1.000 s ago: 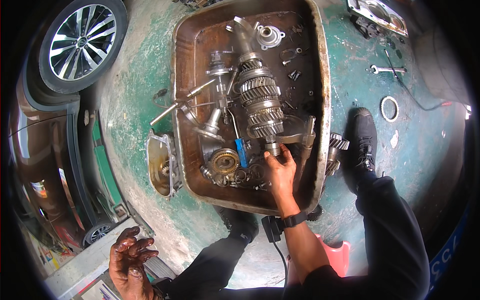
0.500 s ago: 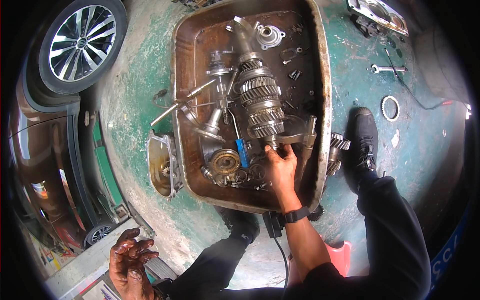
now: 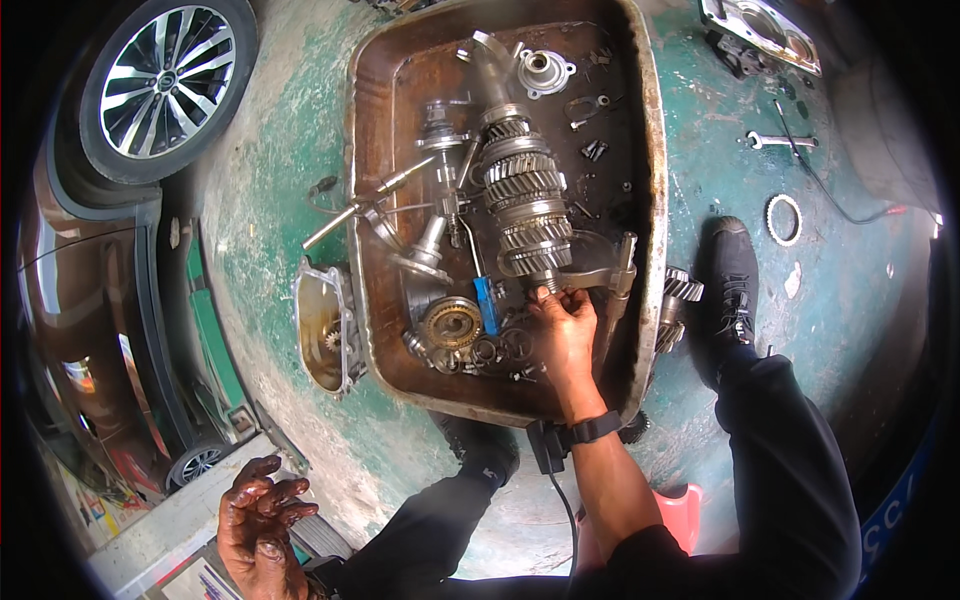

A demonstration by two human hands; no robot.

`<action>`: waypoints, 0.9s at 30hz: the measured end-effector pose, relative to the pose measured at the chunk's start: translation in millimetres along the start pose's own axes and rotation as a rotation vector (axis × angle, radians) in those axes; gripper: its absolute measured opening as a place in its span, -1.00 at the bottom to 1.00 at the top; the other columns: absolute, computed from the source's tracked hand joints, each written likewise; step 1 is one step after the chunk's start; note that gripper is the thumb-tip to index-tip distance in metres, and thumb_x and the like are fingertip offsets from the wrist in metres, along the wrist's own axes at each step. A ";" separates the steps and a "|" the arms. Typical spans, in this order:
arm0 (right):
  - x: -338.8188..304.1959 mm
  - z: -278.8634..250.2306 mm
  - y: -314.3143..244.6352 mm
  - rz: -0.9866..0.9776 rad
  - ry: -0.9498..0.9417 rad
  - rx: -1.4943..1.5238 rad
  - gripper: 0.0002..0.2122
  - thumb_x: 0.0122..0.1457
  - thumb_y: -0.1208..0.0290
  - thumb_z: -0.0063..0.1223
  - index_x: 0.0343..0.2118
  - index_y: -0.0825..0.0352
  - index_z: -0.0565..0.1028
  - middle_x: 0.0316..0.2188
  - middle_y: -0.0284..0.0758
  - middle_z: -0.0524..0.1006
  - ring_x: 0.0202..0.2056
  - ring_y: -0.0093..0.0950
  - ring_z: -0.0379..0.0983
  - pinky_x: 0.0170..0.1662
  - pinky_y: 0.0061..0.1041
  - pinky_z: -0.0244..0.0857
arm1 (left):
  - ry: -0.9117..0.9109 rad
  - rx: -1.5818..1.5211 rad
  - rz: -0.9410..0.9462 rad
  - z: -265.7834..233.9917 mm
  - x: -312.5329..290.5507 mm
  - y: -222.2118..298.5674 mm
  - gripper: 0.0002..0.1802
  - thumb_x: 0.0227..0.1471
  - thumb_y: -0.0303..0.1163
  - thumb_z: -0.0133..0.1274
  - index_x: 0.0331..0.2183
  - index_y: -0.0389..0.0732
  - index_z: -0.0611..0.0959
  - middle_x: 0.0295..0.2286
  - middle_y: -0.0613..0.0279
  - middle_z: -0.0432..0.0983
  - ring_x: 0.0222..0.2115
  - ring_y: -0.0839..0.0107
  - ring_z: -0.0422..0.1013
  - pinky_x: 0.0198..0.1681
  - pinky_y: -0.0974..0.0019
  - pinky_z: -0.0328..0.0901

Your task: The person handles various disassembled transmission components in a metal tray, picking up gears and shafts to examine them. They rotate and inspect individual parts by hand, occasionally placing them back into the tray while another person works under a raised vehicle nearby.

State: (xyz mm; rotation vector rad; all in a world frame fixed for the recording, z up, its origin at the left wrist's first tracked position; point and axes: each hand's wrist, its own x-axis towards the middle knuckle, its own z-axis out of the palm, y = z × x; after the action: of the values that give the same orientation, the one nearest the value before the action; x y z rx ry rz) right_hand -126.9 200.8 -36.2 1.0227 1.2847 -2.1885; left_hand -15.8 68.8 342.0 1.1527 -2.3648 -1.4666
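A large gear shaft (image 3: 527, 185), stacked with several toothed gears and rings, lies lengthwise in a rusty brown metal tray (image 3: 657, 130). At its near end my right hand (image 3: 566, 335) is closed, thumb and fingertips gripping the narrow shaft tip; the palm side is hidden. A shift fork (image 3: 600, 277) lies just right of those fingers. My left hand (image 3: 262, 530), dark with oil, is raised at the lower left, away from the tray. Its fingers are apart and slightly curled, holding nothing. A blue-handled tool (image 3: 486, 305) and a bronze-coloured ring gear (image 3: 452, 324) rest left of the right hand.
An oily housing cover (image 3: 325, 325) leans by the tray's left side; loose gears (image 3: 682, 286) lie at its right. My shoe (image 3: 733, 270) is beyond them. Farther right are a wrench (image 3: 781, 140) and a toothed ring (image 3: 783, 219). A car (image 3: 85, 300) stands at left.
My right hand stays at the shaft's near end, its fingers shifted slightly and curled closer round the tip. The left hand keeps its place. The whole view has moved a little.
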 end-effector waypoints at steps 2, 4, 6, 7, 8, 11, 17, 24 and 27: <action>1.4 -6.9 -0.5 0.129 -0.097 0.221 -0.74 0.18 0.44 0.14 -0.11 0.42 0.43 -0.24 -0.25 0.51 -0.19 -0.41 0.48 -0.12 -0.43 0.40 | 0.005 0.013 0.004 3.3 1.6 1.8 -0.33 0.05 -0.12 0.20 0.06 -0.35 0.40 -0.01 -0.01 0.40 -0.10 0.10 0.46 -0.12 0.14 0.43; 4.0 -10.5 1.8 0.223 -0.156 0.324 -0.73 0.33 0.31 -0.14 -0.07 0.41 0.39 -0.22 -0.16 0.51 -0.25 -0.28 0.52 -0.22 -0.26 0.48 | 0.000 0.019 0.008 5.2 3.2 3.1 -0.33 0.05 -0.11 0.20 0.05 -0.35 0.41 -0.01 -0.02 0.39 -0.11 0.08 0.47 -0.14 0.15 0.43; 9.9 -10.6 5.7 0.394 -0.146 0.458 -0.59 0.35 0.14 -0.27 -0.07 0.45 0.39 -0.24 -0.13 0.54 -0.26 -0.27 0.53 -0.20 -0.25 0.45 | -0.014 0.019 0.010 5.6 3.7 3.7 -0.34 0.05 -0.11 0.19 0.04 -0.35 0.41 -0.01 -0.03 0.39 -0.11 0.08 0.46 -0.14 0.15 0.43; 12.6 -9.9 8.0 0.474 -0.161 0.541 -0.52 0.37 0.05 -0.34 -0.07 0.47 0.39 -0.25 -0.12 0.55 -0.27 -0.26 0.53 -0.19 -0.25 0.43 | -0.016 0.016 0.010 5.5 3.6 3.8 -0.34 0.05 -0.11 0.19 0.05 -0.35 0.41 0.00 -0.03 0.39 -0.10 0.07 0.46 -0.14 0.15 0.43; 15.0 -9.7 9.4 0.490 -0.179 0.534 -0.49 0.36 0.01 -0.38 -0.07 0.47 0.38 -0.25 -0.12 0.55 -0.26 -0.26 0.53 -0.18 -0.24 0.43 | -0.019 0.013 0.011 5.2 3.3 3.9 -0.34 0.06 -0.11 0.19 0.05 -0.35 0.41 0.00 -0.03 0.38 -0.10 0.07 0.46 -0.14 0.15 0.43; 17.0 -10.0 10.0 0.520 -0.210 0.516 -0.43 0.35 -0.06 -0.43 -0.06 0.46 0.37 -0.23 -0.13 0.55 -0.25 -0.26 0.52 -0.18 -0.24 0.41 | -0.002 0.011 0.022 4.5 2.0 2.7 -0.34 0.06 -0.11 0.18 0.06 -0.35 0.41 0.01 -0.03 0.37 -0.08 0.05 0.45 -0.13 0.14 0.43; -0.3 -10.7 2.0 0.356 -0.040 0.458 -0.64 0.33 0.13 -0.16 -0.08 0.37 0.39 -0.24 -0.20 0.53 -0.25 -0.31 0.52 -0.19 -0.29 0.41 | -0.004 0.014 0.029 3.3 1.4 1.6 -0.34 0.07 -0.12 0.17 0.07 -0.35 0.40 0.02 -0.02 0.36 -0.06 0.01 0.44 -0.11 0.11 0.42; 6.4 -14.6 8.1 0.365 -0.119 0.503 -0.75 0.27 0.34 0.00 -0.09 0.37 0.38 -0.24 -0.18 0.51 -0.27 -0.30 0.52 -0.25 -0.32 0.48 | -0.004 0.004 0.047 6.0 1.3 2.4 -0.36 0.08 -0.14 0.16 0.06 -0.35 0.40 0.02 -0.05 0.35 -0.06 0.02 0.43 -0.09 0.09 0.41; 8.4 -17.7 9.9 0.495 -0.180 0.620 -0.72 0.29 0.27 -0.03 -0.07 0.36 0.35 -0.24 -0.14 0.51 -0.26 -0.26 0.52 -0.26 -0.28 0.48 | -0.006 0.018 0.041 6.7 2.0 3.5 -0.38 0.09 -0.16 0.15 0.06 -0.36 0.40 0.02 -0.06 0.36 -0.06 0.02 0.43 -0.09 0.09 0.41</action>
State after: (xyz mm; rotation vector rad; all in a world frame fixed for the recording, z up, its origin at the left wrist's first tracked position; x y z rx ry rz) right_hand -119.0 211.5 -53.8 1.1642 0.2131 -2.2303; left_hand -22.2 73.1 340.8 1.0987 -2.3961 -1.4408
